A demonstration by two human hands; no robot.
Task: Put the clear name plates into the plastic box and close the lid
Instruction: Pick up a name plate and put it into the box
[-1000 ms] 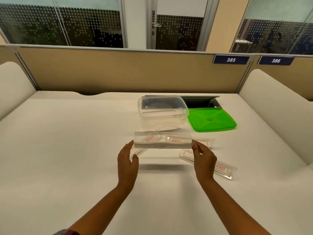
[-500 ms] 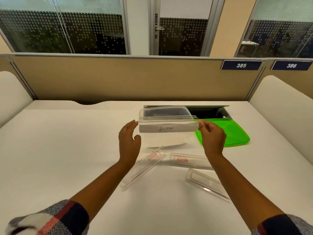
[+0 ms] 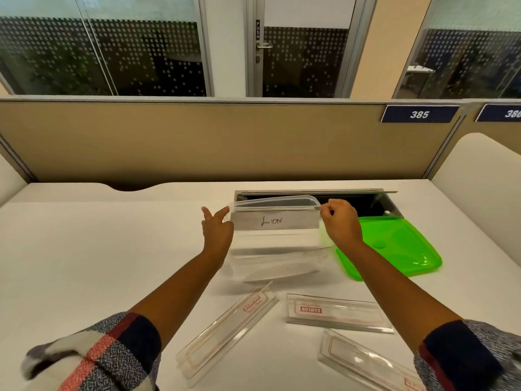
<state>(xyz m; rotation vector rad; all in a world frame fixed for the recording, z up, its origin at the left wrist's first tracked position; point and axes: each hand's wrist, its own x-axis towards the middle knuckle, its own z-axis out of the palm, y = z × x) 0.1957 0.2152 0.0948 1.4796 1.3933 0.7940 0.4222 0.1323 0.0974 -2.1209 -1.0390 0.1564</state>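
I held a name plate (image 3: 275, 221) over the box (image 3: 276, 258), my right hand (image 3: 339, 221) pinching its right end, my left hand (image 3: 217, 230) open at its left end.

hands: left (image 3: 217, 232), right (image 3: 341, 224) | gripping name plate (image 3: 275, 221) | over plastic box (image 3: 277, 249)

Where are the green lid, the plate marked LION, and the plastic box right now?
green lid (image 3: 394, 246): head view, middle of its top face.
LION plate (image 3: 275, 221): head view, front face by the writing.
plastic box (image 3: 277, 256): head view, clear near wall.
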